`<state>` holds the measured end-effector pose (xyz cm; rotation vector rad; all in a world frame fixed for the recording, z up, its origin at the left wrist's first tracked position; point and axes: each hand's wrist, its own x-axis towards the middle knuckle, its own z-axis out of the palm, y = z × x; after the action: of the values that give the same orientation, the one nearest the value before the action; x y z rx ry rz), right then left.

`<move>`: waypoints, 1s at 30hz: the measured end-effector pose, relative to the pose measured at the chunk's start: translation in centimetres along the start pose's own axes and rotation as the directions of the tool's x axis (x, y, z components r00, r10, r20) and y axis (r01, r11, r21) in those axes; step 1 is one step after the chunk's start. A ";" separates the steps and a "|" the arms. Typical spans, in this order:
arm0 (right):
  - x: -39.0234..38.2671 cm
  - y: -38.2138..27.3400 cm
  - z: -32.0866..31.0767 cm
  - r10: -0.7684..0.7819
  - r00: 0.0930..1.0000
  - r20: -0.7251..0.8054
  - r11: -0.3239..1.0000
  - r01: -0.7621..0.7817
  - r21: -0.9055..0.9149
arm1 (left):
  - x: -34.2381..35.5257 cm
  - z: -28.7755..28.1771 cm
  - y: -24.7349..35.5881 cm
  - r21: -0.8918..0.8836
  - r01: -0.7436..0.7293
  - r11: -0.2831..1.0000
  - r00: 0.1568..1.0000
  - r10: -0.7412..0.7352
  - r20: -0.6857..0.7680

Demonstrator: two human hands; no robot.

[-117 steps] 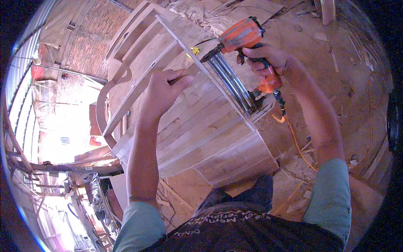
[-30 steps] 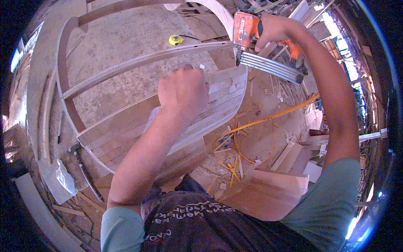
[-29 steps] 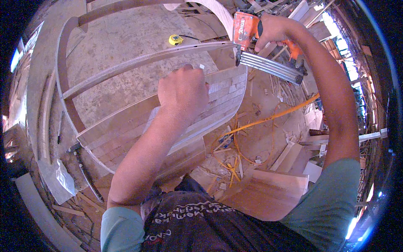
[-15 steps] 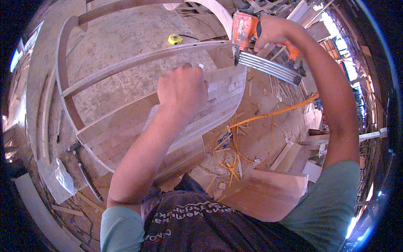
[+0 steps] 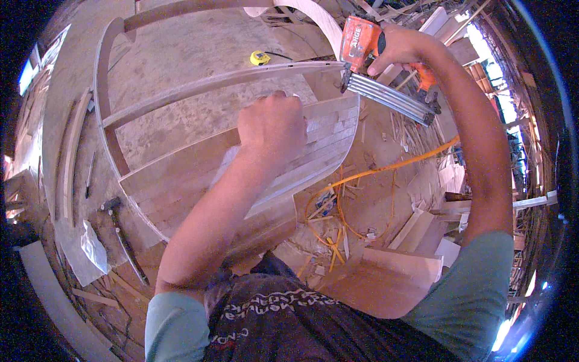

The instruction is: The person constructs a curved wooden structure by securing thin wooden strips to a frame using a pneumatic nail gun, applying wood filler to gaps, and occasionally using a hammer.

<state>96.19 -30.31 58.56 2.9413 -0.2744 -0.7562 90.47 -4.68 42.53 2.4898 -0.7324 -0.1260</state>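
My right hand (image 5: 395, 51) is wrapped round the handle of an orange nail gun (image 5: 360, 43) with a silver magazine (image 5: 392, 99). The gun's nose is at the right end of a curved wooden rail (image 5: 199, 90), part of a large rounded wooden frame (image 5: 104, 78). My left hand (image 5: 271, 123) is closed in a fist over a panel of narrow wooden strips (image 5: 181, 181) on the near side of the frame. A small pale bit shows by its knuckles; what the fingers hold, if anything, is hidden.
A yellow tape measure (image 5: 260, 58) lies inside the frame. At the left are a hammer (image 5: 123, 238), a white plastic bag (image 5: 94, 247) and long wooden strips (image 5: 73, 157). An orange air hose (image 5: 398, 160) loops over scrap-strewn floor. A curved wooden piece (image 5: 398, 271) stands near my right side.
The view has shifted slightly, so the frame and tools sit a little further right. Both hands keep their grips, and the nail gun stays at the rail's right end.
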 end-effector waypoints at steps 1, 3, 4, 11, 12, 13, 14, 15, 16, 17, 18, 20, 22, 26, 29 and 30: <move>-0.2 -0.2 0.0 -0.025 1.000 0.001 0.999 0.025 0.021 | -0.1 0.0 0.0 -0.009 -0.007 1.000 1.000 0.007 -0.008; -0.5 -0.5 -0.1 -0.041 0.999 -0.003 0.998 0.042 0.038 | -0.1 0.0 0.1 -0.001 -0.027 1.000 1.000 0.027 -0.014; -0.5 -0.7 -0.1 -0.037 0.999 -0.008 0.999 0.037 0.033 | 0.1 -0.1 0.2 0.018 -0.037 0.999 0.999 0.038 -0.015; -0.6 -1.0 -0.3 -0.080 0.997 0.015 0.997 0.080 -0.018 | 0.5 -0.7 0.3 -0.026 -0.018 1.000 1.000 0.018 -0.015; -0.7 -1.4 -0.3 -0.098 0.995 0.006 0.995 0.098 -0.002 | 0.4 -0.7 0.2 -0.033 -0.018 0.999 1.000 0.018 -0.007; -0.6 -1.4 -0.2 -0.106 0.994 0.002 0.994 0.106 0.007 | 0.5 -0.7 0.1 -0.041 -0.019 0.999 1.000 0.019 0.000; -0.4 -2.2 -0.2 -0.141 0.990 0.003 0.989 0.141 0.035 | 0.0 -1.2 -0.9 -0.055 -0.019 0.998 1.000 0.019 0.003; -0.4 -2.1 -0.2 -0.102 0.995 0.003 0.995 0.102 0.000 | 0.1 -1.1 -0.9 -0.055 -0.031 0.998 1.000 0.031 -0.002; -0.5 -2.5 -0.3 -0.092 0.996 0.010 0.996 0.092 -0.008 | 0.0 -1.2 -1.1 -0.053 -0.042 0.998 0.999 0.042 -0.007; -0.6 -2.6 -0.3 -0.074 0.997 0.013 0.997 0.075 -0.018 | 0.1 -1.2 -1.2 -0.049 -0.054 0.997 0.998 0.054 -0.010; -0.7 -2.8 -0.3 -0.072 0.997 0.014 0.997 0.072 -0.018 | 0.1 -1.3 -1.2 -0.049 -0.053 0.997 0.999 0.053 -0.002; -0.8 -2.9 -0.4 -0.054 0.998 0.021 0.998 0.054 -0.023 | 0.0 -1.5 -1.0 -0.042 -0.043 0.998 0.999 0.044 0.025; -0.8 -2.9 -0.3 -0.062 0.998 0.016 0.998 0.062 -0.013 | -0.3 -1.6 -0.9 -0.046 -0.048 0.998 0.999 0.049 0.018; -0.7 -2.8 -0.2 -0.038 0.999 0.003 0.996 0.038 -0.077 | -0.4 -1.8 -0.7 -0.031 -0.053 0.998 0.998 0.054 0.043; -0.6 -3.0 0.0 -0.053 0.999 -0.008 0.993 0.052 -0.110 | -0.2 -1.7 -0.8 -0.037 -0.051 0.998 0.996 0.053 0.071; -0.6 -3.1 0.0 -0.056 0.998 -0.008 0.993 0.055 -0.105 | -0.1 -1.6 -0.9 -0.040 -0.049 0.998 0.996 0.052 0.071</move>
<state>96.13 -27.12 58.43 2.8641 -0.1474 -0.7368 91.18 -3.23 43.37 2.4389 -0.8143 -0.2097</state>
